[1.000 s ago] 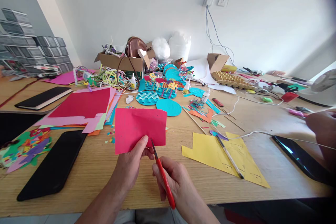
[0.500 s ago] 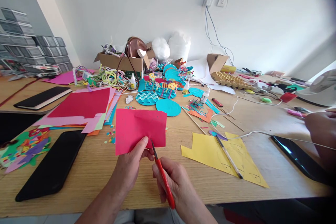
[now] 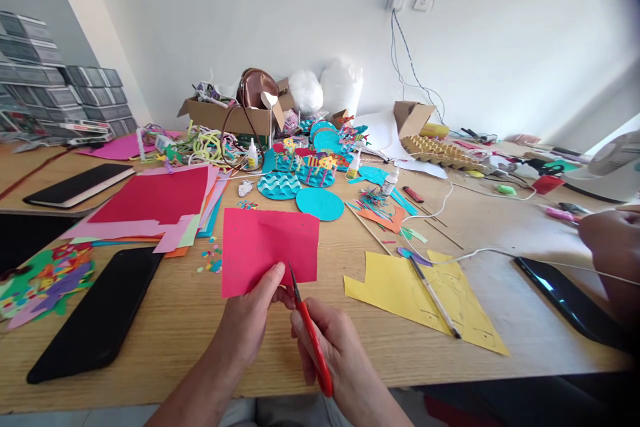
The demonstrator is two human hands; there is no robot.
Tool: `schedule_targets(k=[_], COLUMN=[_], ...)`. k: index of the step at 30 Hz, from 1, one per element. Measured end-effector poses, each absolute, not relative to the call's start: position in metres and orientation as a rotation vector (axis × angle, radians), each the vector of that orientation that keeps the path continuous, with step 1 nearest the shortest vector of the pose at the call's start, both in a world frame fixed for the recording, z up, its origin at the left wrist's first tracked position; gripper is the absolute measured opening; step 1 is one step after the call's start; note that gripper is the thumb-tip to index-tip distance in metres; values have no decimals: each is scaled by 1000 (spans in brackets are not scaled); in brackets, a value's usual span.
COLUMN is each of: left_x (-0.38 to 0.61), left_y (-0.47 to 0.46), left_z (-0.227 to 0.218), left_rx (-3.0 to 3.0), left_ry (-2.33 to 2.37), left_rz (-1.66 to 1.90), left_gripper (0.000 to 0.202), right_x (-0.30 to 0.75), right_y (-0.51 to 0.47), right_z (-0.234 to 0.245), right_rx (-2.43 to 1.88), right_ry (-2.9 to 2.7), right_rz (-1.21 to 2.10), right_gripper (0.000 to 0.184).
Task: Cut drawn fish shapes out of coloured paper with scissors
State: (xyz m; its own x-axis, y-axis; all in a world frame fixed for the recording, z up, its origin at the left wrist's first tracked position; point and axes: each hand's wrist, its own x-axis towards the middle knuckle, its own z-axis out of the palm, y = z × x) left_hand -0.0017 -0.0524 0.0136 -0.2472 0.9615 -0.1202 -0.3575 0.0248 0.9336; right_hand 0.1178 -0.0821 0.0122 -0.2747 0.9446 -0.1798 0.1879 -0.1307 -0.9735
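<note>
My left hand (image 3: 255,317) pinches the lower edge of a red-pink sheet of paper (image 3: 270,240), thumb on top and fingers beneath. Red-handled scissors (image 3: 311,340) are gripped in my right hand (image 3: 333,340), their blades pointing up and away from me. The blades overlap the sheet's lower edge, just right of my left thumb. Part of the lower blade is hidden by the paper. Beyond the sheet lies a blue corrugated disc (image 3: 320,204). To the right is a notched yellow sheet (image 3: 395,290) with pencil outlines and a pen (image 3: 435,297) across it.
Coloured paper sheets (image 3: 150,197) are stacked at left, near a black phone-like slab (image 3: 95,313) and paper cutouts (image 3: 55,280). Glue bottles (image 3: 391,181) and decorated blue discs (image 3: 317,175) stand farther back. A white cable (image 3: 480,252) crosses the right side, where another person's hand (image 3: 610,240) shows.
Almost nothing differs. The red-pink sheet and both hands sit very slightly farther right in view, while the scissors keep the same place at the paper's lower edge.
</note>
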Motion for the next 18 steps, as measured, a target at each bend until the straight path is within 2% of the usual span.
schedule_targets(k=[11,18], left_x=[-1,4], left_y=[-52,-54], left_z=[19,13], left_rx=[754,704], left_ry=[1127,1260], left_rz=[1472,1574], left_gripper=[19,20], right_x=[114,111], right_y=[-84,-85], right_z=[12,10], right_rx=[-1242,-1226], right_ry=[-1364,-1273], right_rz=[1600,1654], right_gripper=[49,58])
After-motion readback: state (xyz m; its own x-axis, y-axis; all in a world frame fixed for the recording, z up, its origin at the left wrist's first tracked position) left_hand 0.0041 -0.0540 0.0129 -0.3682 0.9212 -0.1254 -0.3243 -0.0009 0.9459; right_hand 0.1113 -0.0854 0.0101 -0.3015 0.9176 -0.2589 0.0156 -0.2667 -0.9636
